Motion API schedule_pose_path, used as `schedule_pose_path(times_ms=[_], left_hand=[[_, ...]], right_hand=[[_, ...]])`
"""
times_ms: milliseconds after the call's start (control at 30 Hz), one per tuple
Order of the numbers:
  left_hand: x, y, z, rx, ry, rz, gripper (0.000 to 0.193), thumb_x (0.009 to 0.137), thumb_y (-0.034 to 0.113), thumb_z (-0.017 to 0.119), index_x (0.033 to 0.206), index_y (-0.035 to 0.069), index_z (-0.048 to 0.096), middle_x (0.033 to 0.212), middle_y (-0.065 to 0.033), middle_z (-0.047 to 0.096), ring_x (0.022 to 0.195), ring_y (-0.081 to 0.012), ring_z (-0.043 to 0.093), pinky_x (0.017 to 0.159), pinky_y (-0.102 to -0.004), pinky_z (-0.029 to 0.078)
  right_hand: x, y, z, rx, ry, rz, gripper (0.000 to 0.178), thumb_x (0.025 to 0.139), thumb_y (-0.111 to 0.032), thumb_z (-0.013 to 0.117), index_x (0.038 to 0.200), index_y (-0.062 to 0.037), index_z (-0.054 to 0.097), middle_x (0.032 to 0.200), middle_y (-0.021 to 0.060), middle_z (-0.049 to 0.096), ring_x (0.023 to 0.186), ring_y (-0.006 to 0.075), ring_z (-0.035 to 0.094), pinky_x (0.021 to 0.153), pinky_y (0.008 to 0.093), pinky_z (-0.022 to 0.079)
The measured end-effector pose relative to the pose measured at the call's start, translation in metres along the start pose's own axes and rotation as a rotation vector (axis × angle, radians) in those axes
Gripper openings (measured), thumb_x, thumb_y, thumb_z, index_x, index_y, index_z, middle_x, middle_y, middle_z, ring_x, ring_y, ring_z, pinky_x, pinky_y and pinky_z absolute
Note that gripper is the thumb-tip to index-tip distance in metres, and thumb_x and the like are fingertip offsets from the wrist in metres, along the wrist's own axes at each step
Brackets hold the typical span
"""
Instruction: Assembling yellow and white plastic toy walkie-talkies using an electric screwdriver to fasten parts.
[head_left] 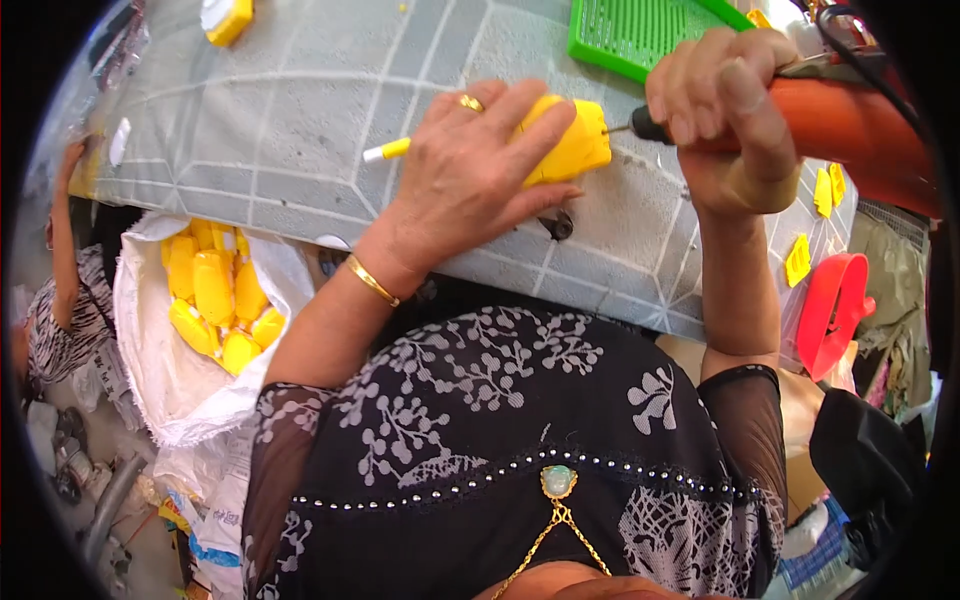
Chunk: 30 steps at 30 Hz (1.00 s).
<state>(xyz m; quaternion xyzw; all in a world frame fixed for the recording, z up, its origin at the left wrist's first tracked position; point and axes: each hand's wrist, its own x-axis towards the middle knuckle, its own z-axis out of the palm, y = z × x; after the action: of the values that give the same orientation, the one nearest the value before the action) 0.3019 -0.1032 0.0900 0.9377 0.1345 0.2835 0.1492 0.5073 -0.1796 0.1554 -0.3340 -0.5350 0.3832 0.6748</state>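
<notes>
My left hand (pixel 480 165) is closed over a yellow plastic toy body (pixel 578 145), pressing it against the table. From under that hand's left side a short yellow rod with a white tip (pixel 388 150) sticks out. My right hand (pixel 730 115) grips an orange electric screwdriver (pixel 850 130) with a black nose. Its thin bit reaches the right end of the yellow toy body; whether it sits in a screw is too small to tell. A small dark piece (pixel 558 224) lies on the table below my left hand.
A green slotted basket (pixel 640 40) stands at the far right. Yellow pieces (pixel 797 260) lie near the right edge, by a red plastic basket (pixel 832 315). At left, a white sack (pixel 150 330) holds several yellow bodies. Another yellow-white piece (pixel 228 20) lies far left; a person's arm (pixel 65 230) shows beyond.
</notes>
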Motion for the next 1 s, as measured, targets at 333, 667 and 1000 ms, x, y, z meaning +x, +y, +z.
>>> schedule_pose_path(times_ms=[333, 667, 1000], left_hand=[[-0.016, 0.001, -0.030, 0.086, 0.042, -0.009, 0.060, 0.077, 0.041, 0.079, 0.124, 0.007, 0.060, 0.119, -0.0134, 0.058, 0.108, -0.0327, 0.057, 0.086, -0.0429, 0.044], [-0.202, -0.036, -0.221, 0.732, 0.081, -0.730, 0.054, 0.077, 0.040, 0.082, 0.116, 0.007, 0.067, 0.111, -0.0108, 0.065, 0.101, -0.0344, 0.063, 0.086, -0.0444, 0.050], [-0.021, -0.169, -0.178, 0.509, 0.254, -0.632, 0.082, 0.077, 0.062, 0.075, 0.129, 0.001, 0.060, 0.126, -0.0191, 0.062, 0.116, -0.0362, 0.061, 0.094, -0.0435, 0.052]], right_hand=[[-0.027, -0.037, -0.033, 0.023, 0.249, -0.089, 0.029, 0.086, -0.029, 0.066, 0.094, -0.0082, 0.046, 0.083, 0.0021, 0.042, 0.075, 0.0157, 0.043, 0.076, 0.0314, 0.039], [-0.073, -0.055, -0.133, -0.195, 0.690, -0.083, 0.013, 0.096, -0.004, 0.064, 0.098, -0.0045, 0.051, 0.071, 0.0006, 0.044, 0.065, 0.0106, 0.043, 0.068, 0.0285, 0.041], [-0.071, -0.040, -0.100, -0.384, 0.790, -0.200, 0.017, 0.095, -0.006, 0.066, 0.106, -0.0022, 0.053, 0.073, 0.0021, 0.053, 0.065, 0.0107, 0.052, 0.067, 0.0271, 0.046]])
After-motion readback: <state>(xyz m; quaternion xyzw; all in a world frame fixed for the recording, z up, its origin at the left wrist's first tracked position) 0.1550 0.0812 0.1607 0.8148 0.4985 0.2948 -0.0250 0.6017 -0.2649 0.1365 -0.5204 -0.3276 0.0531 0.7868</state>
